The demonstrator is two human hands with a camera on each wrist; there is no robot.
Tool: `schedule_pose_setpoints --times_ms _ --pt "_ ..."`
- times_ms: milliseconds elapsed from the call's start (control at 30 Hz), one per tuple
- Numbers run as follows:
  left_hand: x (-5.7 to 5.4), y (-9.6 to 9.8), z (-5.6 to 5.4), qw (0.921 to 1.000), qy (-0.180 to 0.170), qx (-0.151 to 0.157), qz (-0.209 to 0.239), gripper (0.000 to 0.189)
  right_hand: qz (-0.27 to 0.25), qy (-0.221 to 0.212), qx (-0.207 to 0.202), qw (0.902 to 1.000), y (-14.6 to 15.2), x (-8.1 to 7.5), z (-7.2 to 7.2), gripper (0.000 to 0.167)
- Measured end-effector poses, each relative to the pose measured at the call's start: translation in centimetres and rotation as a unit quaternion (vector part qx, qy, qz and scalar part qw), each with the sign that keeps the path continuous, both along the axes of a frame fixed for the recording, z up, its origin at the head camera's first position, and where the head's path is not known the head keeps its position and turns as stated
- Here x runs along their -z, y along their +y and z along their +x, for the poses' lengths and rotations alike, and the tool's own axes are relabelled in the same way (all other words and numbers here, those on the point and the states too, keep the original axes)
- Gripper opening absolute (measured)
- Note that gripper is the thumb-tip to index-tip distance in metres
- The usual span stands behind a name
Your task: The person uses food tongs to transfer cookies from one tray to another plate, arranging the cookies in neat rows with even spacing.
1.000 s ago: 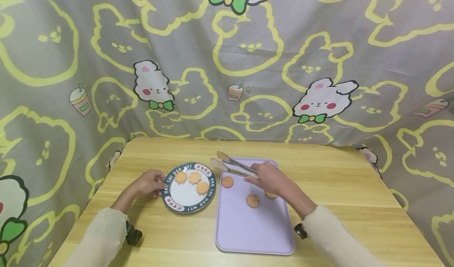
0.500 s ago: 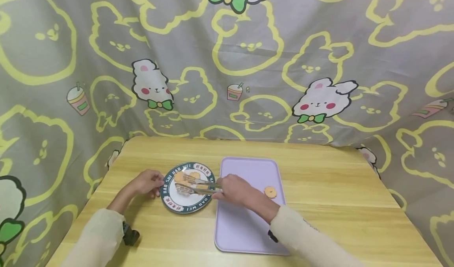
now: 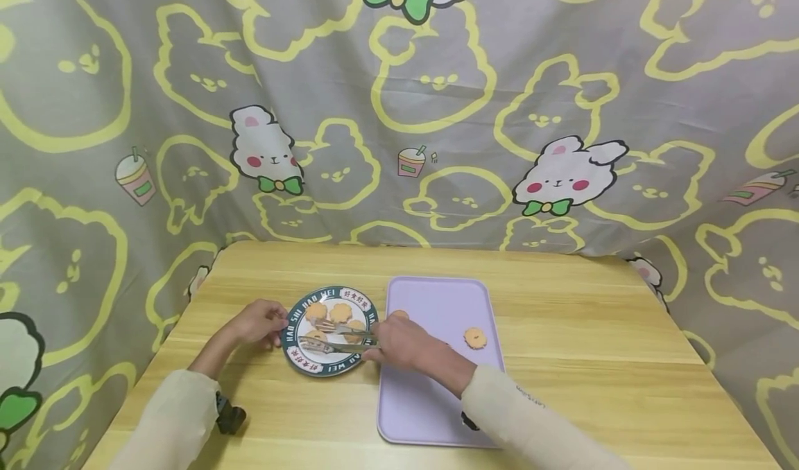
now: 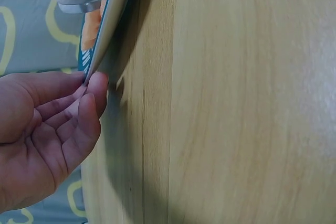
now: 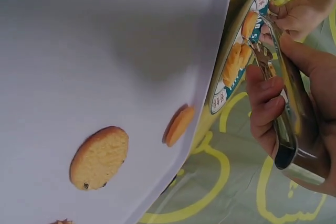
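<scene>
My left hand (image 3: 259,322) pinches the left rim of a green-and-white plate (image 4: 100,51) between thumb and fingers. In my right hand (image 3: 401,342) is a pair of metal tongs (image 3: 351,348), gripped at the handle end and reaching left over the plate. The tong arms stand apart, and the lower tip overlaps a cookie (image 3: 315,337) at the plate's lower left; whether it is pinched I cannot tell. Scalloped cookies (image 3: 340,312) lie farther back on the plate, and another is partly behind the tongs.
A lilac tray (image 3: 437,297) lies right of the plate, beneath my right forearm. On it are a flower-shaped cookie (image 3: 475,338), a round cookie (image 5: 179,124) near the edge and a dotted cookie (image 5: 100,158). A patterned curtain (image 3: 349,61) hangs behind the wooden table (image 3: 593,359).
My right hand has swung the tongs left from above the tray to over the plate. A further cookie now shows at the plate's lower left. My left hand stays at the rim.
</scene>
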State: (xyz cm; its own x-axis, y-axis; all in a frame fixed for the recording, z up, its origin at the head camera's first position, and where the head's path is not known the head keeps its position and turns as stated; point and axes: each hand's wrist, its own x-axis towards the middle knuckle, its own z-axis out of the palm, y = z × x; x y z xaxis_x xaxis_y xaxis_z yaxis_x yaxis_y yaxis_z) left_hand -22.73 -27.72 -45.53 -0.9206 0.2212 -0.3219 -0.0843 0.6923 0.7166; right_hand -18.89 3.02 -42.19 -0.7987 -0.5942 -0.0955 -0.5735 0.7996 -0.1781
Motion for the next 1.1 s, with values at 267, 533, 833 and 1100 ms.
schedule_pose_setpoints --times_ms 267,533,833,1100 --pt "-0.1 0.0 0.0 1.0 -0.004 -0.002 -0.001 0.017 -0.042 -0.03 0.003 0.9987 1.1 -1.2 -0.1 0.042" --pt "-0.2 0.2 -0.1 1.0 -0.004 -0.003 -0.001 0.017 -0.068 -0.039 0.04 0.9961 5.3 -2.1 -0.2 0.044" --pt "0.0 0.1 -0.3 1.0 -0.004 -0.002 -0.003 0.017 -0.079 -0.005 0.08 0.9936 10.8 -1.8 -0.5 0.037" --pt "0.3 0.0 -0.2 0.9999 -0.003 -0.005 -0.011 0.017 -0.078 0.007 0.054 0.9955 13.5 -0.5 -0.2 0.039"
